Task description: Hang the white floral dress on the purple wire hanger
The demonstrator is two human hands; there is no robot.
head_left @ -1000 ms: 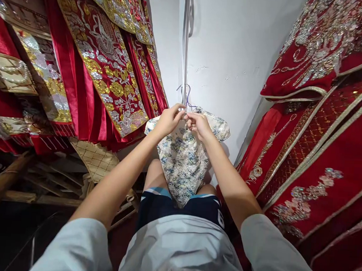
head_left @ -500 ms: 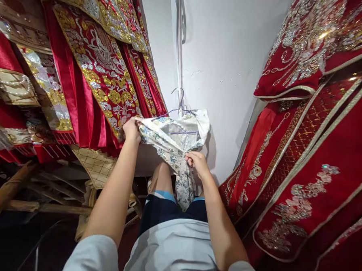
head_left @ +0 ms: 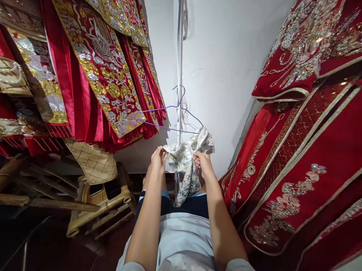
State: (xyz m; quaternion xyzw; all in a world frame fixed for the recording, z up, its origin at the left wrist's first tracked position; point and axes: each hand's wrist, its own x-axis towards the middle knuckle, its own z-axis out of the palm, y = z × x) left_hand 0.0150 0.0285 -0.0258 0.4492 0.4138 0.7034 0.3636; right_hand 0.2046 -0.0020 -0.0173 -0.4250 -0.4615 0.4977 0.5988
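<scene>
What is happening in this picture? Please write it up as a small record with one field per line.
Left grip: holding one edge of the floral garment
Right grip: holding the garment's front
Garment state: bunched, partly off the hanger
Hanger: purple; left end bare, right end at the garment
Behind: pole, pale wall
Both sides: red clothes, richly decorated
Lower left: bamboo furniture
</scene>
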